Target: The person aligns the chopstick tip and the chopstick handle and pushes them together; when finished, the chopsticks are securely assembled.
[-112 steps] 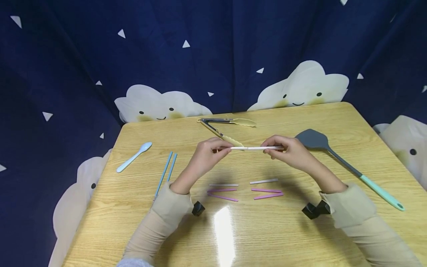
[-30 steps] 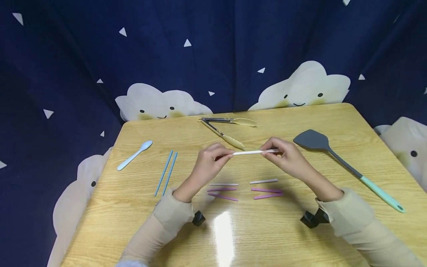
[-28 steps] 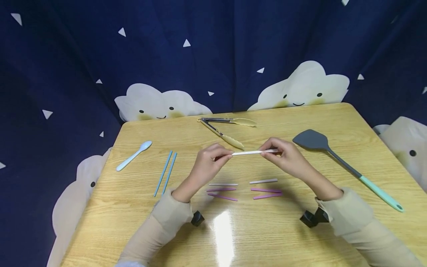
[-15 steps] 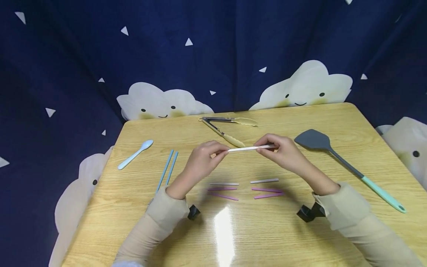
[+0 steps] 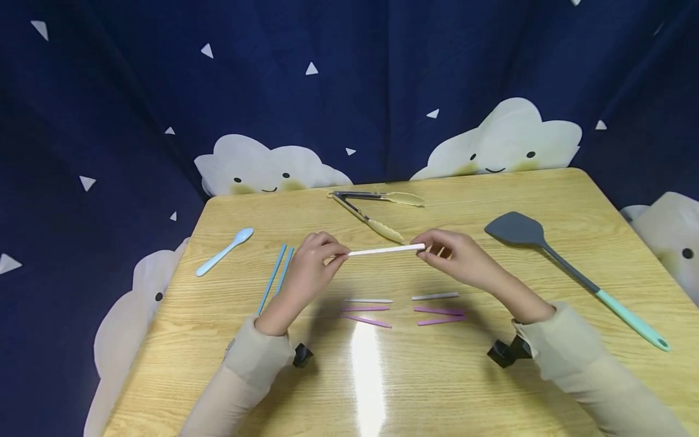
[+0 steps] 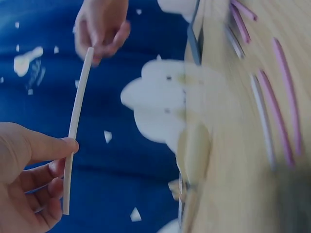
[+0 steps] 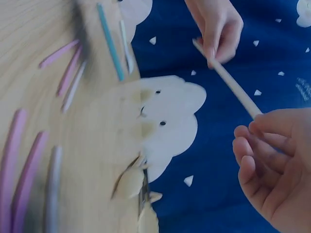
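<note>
My left hand [image 5: 311, 264] pinches a slim white stick [image 5: 377, 250] between thumb and fingers, above the table; in the left wrist view the stick's near end sticks out past the thumb. The right hand [image 5: 461, 258] has its fingertips at the stick's other end, fingers loosely bent; whether they touch it is hard to tell. In the head view no finger covers that end. Below on the table lie two small groups, each with a white stick [image 5: 435, 296] and two pink sticks [image 5: 366, 308].
Tongs [image 5: 377, 212] with cream tips lie spread at the back. A grey turner [image 5: 516, 229] with a mint handle is on the right, a light blue spoon [image 5: 225, 252] on the left. Two blue sticks [image 5: 273, 276] lie partly behind the left hand. A curtain [image 5: 349, 91] hangs behind the table.
My left hand has moved left with the white stick. The stick has slid through the right fingers, which were around it before and are now at its end.
</note>
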A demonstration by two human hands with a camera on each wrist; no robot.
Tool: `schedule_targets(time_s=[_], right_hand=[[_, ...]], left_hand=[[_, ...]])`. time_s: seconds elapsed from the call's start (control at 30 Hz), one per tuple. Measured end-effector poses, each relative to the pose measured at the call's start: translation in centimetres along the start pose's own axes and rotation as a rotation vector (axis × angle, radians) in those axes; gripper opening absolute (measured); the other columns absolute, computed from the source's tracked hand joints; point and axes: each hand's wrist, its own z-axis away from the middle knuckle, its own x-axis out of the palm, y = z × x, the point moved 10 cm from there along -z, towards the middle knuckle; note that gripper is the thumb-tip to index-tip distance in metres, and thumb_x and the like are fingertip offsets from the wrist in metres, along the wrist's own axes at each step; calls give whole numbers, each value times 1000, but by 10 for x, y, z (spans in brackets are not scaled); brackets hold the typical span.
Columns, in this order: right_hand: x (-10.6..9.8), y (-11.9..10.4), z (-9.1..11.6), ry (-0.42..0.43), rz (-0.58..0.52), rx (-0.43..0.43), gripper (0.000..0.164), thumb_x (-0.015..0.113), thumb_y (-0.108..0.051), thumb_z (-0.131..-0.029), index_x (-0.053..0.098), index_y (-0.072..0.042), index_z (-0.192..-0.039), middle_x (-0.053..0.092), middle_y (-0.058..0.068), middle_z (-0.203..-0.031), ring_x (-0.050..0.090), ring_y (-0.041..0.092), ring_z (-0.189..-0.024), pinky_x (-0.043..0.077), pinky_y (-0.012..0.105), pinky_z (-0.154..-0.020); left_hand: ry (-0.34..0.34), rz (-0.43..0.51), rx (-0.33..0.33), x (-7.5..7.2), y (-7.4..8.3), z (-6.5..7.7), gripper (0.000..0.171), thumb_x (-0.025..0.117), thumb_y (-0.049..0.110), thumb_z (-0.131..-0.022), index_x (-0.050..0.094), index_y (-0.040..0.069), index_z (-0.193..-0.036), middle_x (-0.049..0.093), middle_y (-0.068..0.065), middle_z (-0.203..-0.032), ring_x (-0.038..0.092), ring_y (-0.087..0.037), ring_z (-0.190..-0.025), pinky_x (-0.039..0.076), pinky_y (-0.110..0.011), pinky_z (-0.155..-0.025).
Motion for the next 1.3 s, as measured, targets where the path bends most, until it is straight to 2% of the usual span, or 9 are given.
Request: schedule_targets(time_s=[0.17,0.4,0.57,0.73,0.97,1.07,1.3], right_hand=[[1,24,11,-35,8,60,15,56,-10,-88,62,-8,-101,63,1,-86,54,10,-70,46,25,-59],[9,50,24,-117,25,100,14,56,-12,-88,64,-7,-99,63,2,-89,53,11,-72,45,24,-60],[18,68,30,-166,48,105,14,56,-9,-88,63,-4,-99,62,4,-87,53,9,-72,45,25,-61],[25,86,33,-175,71,95,14,59,-1,-84,64,-3,-96,62,5,-86,54,10,-71,46,24,-60],[36,105,37,-244,103,103,15,61,-1,-82,65,-6,-95,61,3,-90,53,13,-76,46,26,-63],[42,108,39,-270,125,91,13,62,-3,-81,66,-8,-93,59,1,-89,53,13,-78,46,27,-65],[51,109,40,-307,178,61,11,66,-7,-80,67,-9,-90,58,-2,-86,52,11,-75,45,28,-65]], left_hand=[[14,28,-194,-11,-47,24,6,70,5,-75,71,7,-81,60,-3,-79,52,-20,-74,44,-30,-62],[-35,10,-507,-21,-118,74,9,67,6,-79,69,2,-87,59,-6,-80,47,-18,-66,37,-28,-55],[-18,-8,-661,-31,-152,109,10,65,6,-80,69,0,-87,59,-8,-77,46,-19,-65,35,-28,-55],[-27,-33,-765,-36,-169,136,11,63,5,-80,67,-3,-86,60,-11,-76,53,-23,-68,38,-28,-56],[-131,-16,-897,-26,-186,165,17,60,9,-83,64,-6,-89,61,-13,-75,53,-20,-62,39,-27,-52],[-150,-13,-923,-23,-190,173,17,59,8,-83,63,-7,-88,62,-14,-76,54,-21,-62,40,-27,-51],[-157,-36,-928,-22,-190,181,16,58,7,-80,62,-8,-85,61,-14,-74,53,-22,-63,40,-28,-52]])
